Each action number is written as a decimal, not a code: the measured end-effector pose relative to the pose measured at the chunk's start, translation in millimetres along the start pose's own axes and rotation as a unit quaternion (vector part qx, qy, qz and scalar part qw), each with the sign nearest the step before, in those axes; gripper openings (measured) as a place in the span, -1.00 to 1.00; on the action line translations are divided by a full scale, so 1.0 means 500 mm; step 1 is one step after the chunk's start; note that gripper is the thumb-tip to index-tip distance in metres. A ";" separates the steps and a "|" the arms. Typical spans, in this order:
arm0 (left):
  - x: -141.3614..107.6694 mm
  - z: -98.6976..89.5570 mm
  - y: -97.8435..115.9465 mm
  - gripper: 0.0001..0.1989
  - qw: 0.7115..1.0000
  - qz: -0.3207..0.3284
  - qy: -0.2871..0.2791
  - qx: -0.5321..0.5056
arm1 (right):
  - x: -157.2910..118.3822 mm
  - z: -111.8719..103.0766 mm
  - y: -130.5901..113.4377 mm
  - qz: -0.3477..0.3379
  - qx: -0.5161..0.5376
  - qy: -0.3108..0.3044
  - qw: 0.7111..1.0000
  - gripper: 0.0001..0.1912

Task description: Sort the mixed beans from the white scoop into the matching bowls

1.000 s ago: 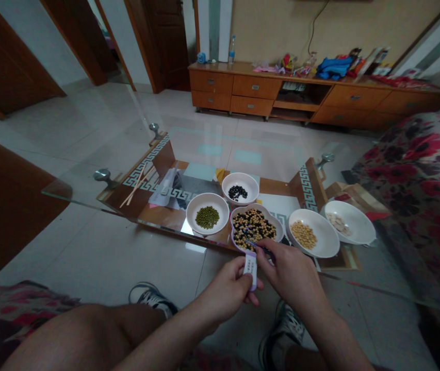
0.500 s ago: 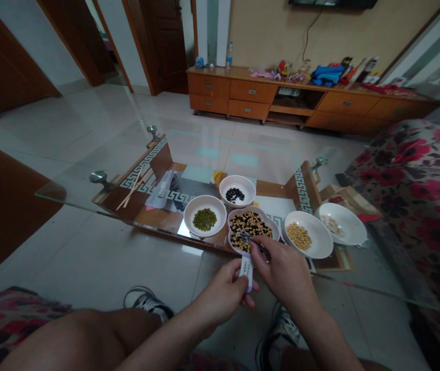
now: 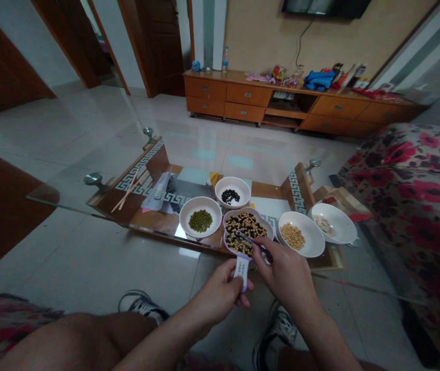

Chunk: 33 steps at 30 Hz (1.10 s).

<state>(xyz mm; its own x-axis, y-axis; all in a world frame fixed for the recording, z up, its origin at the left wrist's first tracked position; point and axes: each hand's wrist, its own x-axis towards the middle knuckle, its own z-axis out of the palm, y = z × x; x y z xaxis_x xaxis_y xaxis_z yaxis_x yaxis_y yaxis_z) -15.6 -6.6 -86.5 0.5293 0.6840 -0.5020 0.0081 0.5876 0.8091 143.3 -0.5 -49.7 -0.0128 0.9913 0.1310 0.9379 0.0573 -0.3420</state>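
Observation:
My left hand (image 3: pixel 229 288) is closed round the white, labelled handle of a purple-rimmed scoop-shaped dish (image 3: pixel 226 238). Mixed black and yellow beans (image 3: pixel 245 226) fill this dish. In my right hand (image 3: pixel 281 268) is a pair of dark tweezers (image 3: pixel 251 239), pinched between thumb and fingers, with the tips down among the beans. A white bowl (image 3: pixel 220 210) of green beans (image 3: pixel 200 220) stands to the left. Just behind is a white bowl (image 3: pixel 246 185) with some black beans (image 3: pixel 229 196). Right of the dish, another white bowl (image 3: pixel 314 239) holds yellow beans (image 3: pixel 292 236).
A further white bowl (image 3: pixel 343 226) with pale pieces stands at the right. Chopsticks (image 3: pixel 129 191) and papers (image 3: pixel 160 193) show at the left of the glass table (image 3: pixel 76 178). A flowered sofa (image 3: pixel 417 190) borders the right side; a wooden cabinet (image 3: pixel 208 93) stands beyond.
The view has tilted and shifted slightly, so the scene sits a little further left. The tweezer tips have moved slightly within the beans; both hands keep their holds.

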 end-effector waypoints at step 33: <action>-0.005 0.000 0.004 -0.69 1.000 -0.012 0.005 -0.006 | 0.006 -0.038 0.032 0.123 -0.069 -0.014 0.990 -0.73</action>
<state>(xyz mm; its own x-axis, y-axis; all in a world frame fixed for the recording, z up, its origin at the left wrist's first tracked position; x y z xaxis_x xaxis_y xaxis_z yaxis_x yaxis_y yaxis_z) -16.7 -7.2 -83.8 0.5208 0.6740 -0.5239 0.0108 0.6084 0.7936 164.7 1.2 -36.8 0.2144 0.9762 0.0320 0.9522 -0.2016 -0.2296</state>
